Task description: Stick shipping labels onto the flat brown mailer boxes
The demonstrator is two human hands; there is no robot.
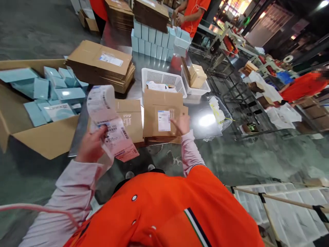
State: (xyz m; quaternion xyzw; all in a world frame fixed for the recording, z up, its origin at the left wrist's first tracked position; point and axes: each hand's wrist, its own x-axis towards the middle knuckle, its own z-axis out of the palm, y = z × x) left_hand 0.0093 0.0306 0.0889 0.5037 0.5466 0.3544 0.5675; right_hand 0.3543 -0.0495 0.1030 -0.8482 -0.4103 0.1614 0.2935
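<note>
My left hand (90,144) is closed on a curling strip of printed shipping labels (117,135), which hangs over the table's front edge. My right hand (182,124) lies on a flat cardboard carton (151,118), fingers stretched toward the white label (164,120) stuck on it. More flat cartons lie beneath that one. To its left is another flat carton (130,118) with white print, partly covered by the label strip.
A big open carton (48,142) with light blue boxes stands left. Behind are a stack of flat cartons (89,51), white baskets (164,73) and rows of blue boxes (151,43) on the metal table (203,120). Co-workers in orange stand farther off.
</note>
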